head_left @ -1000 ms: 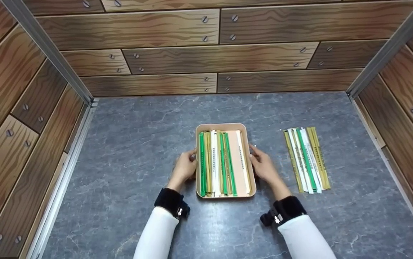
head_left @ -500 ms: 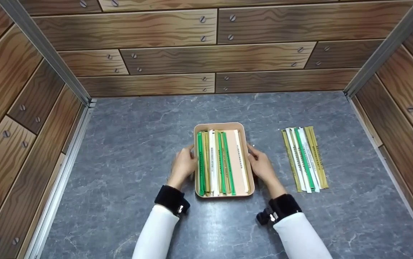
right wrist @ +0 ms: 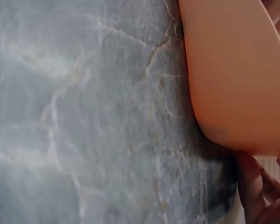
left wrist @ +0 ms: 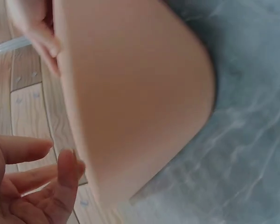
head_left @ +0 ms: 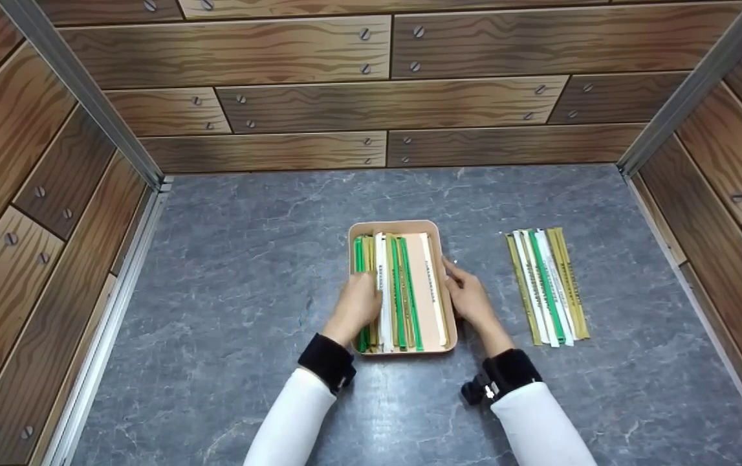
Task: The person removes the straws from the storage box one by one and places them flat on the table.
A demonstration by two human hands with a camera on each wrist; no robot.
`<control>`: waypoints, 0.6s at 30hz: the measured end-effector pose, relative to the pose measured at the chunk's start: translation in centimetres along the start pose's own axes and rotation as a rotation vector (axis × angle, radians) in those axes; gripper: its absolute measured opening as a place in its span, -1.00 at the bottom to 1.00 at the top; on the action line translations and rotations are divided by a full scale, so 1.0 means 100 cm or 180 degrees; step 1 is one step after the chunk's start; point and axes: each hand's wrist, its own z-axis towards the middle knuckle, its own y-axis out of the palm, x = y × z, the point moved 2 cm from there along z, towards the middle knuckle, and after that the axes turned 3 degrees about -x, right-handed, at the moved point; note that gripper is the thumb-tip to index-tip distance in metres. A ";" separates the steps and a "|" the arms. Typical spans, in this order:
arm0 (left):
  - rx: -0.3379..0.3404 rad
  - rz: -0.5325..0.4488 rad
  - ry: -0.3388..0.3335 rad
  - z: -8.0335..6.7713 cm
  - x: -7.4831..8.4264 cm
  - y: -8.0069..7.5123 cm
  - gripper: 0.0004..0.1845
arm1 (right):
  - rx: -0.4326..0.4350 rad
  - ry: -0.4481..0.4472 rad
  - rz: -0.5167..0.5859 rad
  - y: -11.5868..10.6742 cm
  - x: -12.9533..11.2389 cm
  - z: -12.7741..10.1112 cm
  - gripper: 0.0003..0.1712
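A shallow peach tray (head_left: 434, 317) stands on the grey marbled tabletop. Inside lie long, thin printed stick packets (head_left: 408, 291) in green, gold and white, with a gap before one white packet (head_left: 434, 291) by the right wall. My left hand (head_left: 356, 304) is over the tray's left side, covering part of the packets there. In the left wrist view, that hand's loosely bent fingers (left wrist: 67, 172) show above the rim with nothing visible between them. At the right wall, my right hand (head_left: 471, 298) holds the tray, its thumb (right wrist: 248, 179) against the side in the right wrist view.
To the right on the tabletop (head_left: 241, 291) lies a second row of gold, white and green stick packets (head_left: 548, 288), side by side. Wood-patterned walls (head_left: 267, 152) enclose the back and both sides, with metal rails (head_left: 112, 291) along the corners.
My left hand has left the tray's left outer side and moved right, over the packets at that side. The right hand stays at the right wall. The tray has hardly moved.
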 end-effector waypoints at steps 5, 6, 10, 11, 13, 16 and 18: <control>-0.0158 0.0515 -0.0028 -0.005 0.000 0.016 -0.82 | -0.0018 0.0009 -0.0047 -0.001 -0.001 -0.001 -0.49; -0.0143 0.0591 -0.0024 -0.005 0.000 0.018 -0.82 | -0.0016 -0.0006 -0.0066 -0.001 -0.001 -0.001 -0.49; -0.0083 0.0712 -0.0074 -0.006 -0.002 0.022 -0.80 | -0.0002 -0.0038 -0.0119 -0.001 -0.001 -0.001 -0.49; -0.0082 0.0720 -0.0093 -0.006 -0.002 0.023 -0.79 | 0.0002 -0.0039 -0.0123 -0.001 -0.001 0.000 -0.49; -0.0096 0.0723 -0.0148 -0.005 -0.003 0.023 -0.76 | 0.0001 -0.0020 -0.0119 0.000 -0.001 -0.001 -0.49; -0.0089 0.0756 -0.0178 -0.002 -0.004 0.024 -0.68 | -0.0001 -0.0004 -0.0090 0.000 -0.001 -0.001 -0.49; -0.0095 0.0802 -0.0187 -0.001 -0.004 0.025 -0.64 | 0.0001 0.0015 -0.0079 0.000 -0.002 -0.001 -0.49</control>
